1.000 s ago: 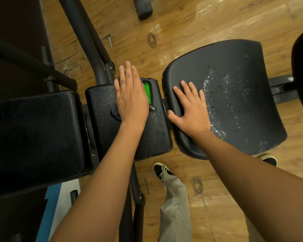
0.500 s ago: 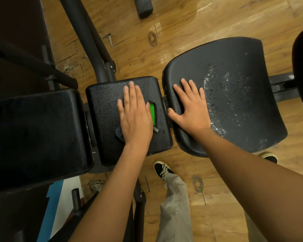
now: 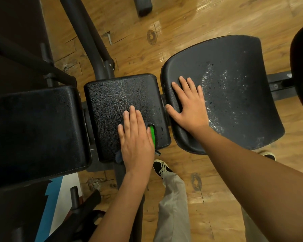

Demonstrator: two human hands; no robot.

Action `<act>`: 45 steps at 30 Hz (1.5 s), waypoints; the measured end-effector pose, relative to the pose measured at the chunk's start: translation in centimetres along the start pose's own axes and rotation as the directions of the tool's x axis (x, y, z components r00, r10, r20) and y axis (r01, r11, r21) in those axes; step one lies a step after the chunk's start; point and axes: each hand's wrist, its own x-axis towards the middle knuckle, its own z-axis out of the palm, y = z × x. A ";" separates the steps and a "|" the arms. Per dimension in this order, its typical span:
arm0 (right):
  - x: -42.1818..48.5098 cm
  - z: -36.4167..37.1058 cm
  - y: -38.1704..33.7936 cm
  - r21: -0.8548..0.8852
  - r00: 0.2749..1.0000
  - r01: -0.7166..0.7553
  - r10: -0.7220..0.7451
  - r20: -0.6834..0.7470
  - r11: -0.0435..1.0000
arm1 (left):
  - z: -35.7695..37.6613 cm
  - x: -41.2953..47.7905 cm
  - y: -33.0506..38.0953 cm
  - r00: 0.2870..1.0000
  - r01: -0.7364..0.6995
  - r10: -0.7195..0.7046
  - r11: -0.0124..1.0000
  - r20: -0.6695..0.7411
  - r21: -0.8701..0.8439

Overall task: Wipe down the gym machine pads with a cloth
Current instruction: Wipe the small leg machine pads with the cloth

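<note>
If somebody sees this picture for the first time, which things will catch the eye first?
Two bare hands lie flat on black pads: the left hand presses a cloth with a green strip onto the middle pad, and the right hand rests on the left side of the seat pad. Just right of that hand, pale flecks mark the seat pad.

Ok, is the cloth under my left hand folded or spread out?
Cannot tell: the left hand lies flat over the cloth on the middle pad, so only a green strip and dark edges peek out.
</note>
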 end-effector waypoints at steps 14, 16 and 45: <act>-0.1 0.0 0.9 0.034 0.999 0.036 -0.036 0.012 0.999 | -0.7 8.9 1.9 0.999 -0.013 0.012 0.999 -0.046 -0.032; -0.4 0.1 0.8 0.034 0.999 0.043 -0.042 -0.019 0.998 | -0.9 10.9 2.1 0.998 0.001 -0.003 1.000 -0.067 -0.030; -0.1 -0.2 0.7 0.058 0.999 0.031 -0.030 -0.016 0.998 | -1.2 12.5 2.8 0.999 -0.037 0.034 0.997 -0.038 -0.064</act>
